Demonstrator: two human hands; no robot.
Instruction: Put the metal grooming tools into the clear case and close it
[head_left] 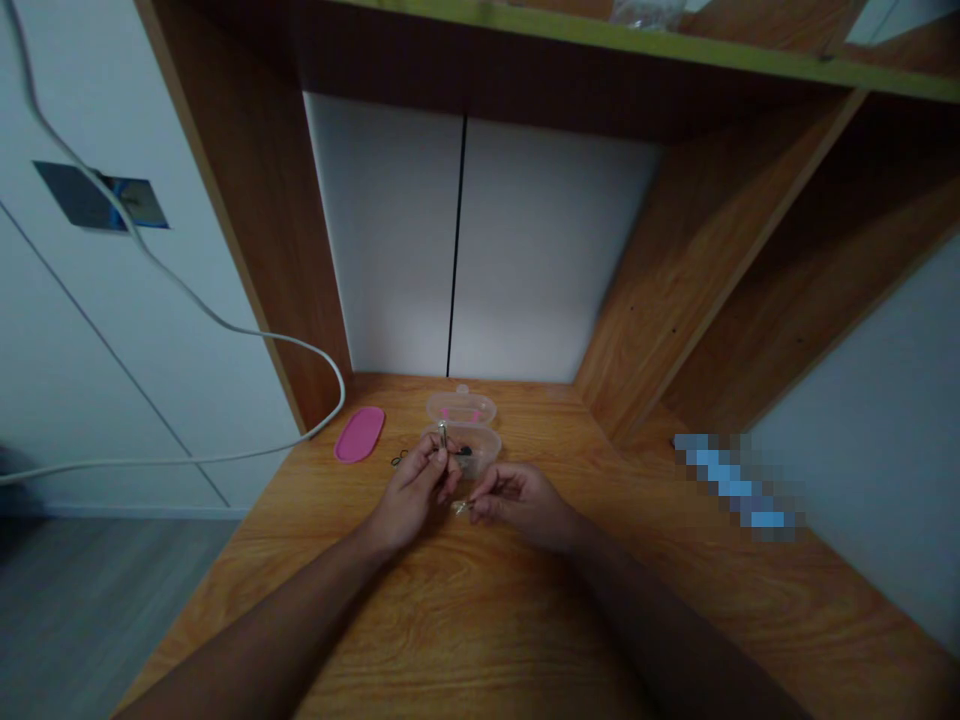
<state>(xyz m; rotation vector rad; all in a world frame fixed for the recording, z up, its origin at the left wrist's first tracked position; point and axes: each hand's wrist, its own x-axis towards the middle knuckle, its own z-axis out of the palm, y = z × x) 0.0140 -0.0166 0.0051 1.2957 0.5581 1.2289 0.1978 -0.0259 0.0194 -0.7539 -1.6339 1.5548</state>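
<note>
- pink oval lid [359, 434] lies flat on the wooden desk [480, 610], left of the hands.
- small black item [399, 458] lies just beside the left hand [412, 495].
- left hand: fingers clamped on a small silver cylinder [442, 435], upright before the clear plastic box [480, 450].
- right hand [517, 505]: fingertips pinched together on a small shiny part [459, 507], near the left hand.
</note>
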